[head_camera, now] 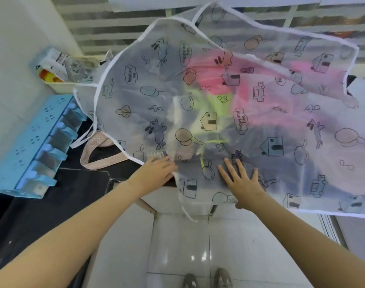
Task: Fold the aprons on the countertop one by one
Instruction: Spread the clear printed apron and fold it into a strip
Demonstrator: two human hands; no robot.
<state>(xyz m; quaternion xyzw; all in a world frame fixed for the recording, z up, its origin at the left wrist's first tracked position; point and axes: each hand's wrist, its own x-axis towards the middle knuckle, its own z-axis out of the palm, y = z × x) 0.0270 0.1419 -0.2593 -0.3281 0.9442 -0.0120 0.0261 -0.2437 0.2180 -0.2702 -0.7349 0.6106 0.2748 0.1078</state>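
One translucent printed apron [229,104] lies spread over the dark tabletop [77,183], filling the centre and right of the frame. Two hands rest on its near edge: left hand [156,170] flat at the hem, right hand [242,181] flat, fingers spread. One blue rack [30,148] sits at left.

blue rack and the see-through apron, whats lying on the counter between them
In the head view, a pink dotted strap lies looped on the dark countertop between the blue rack and see-through apron.
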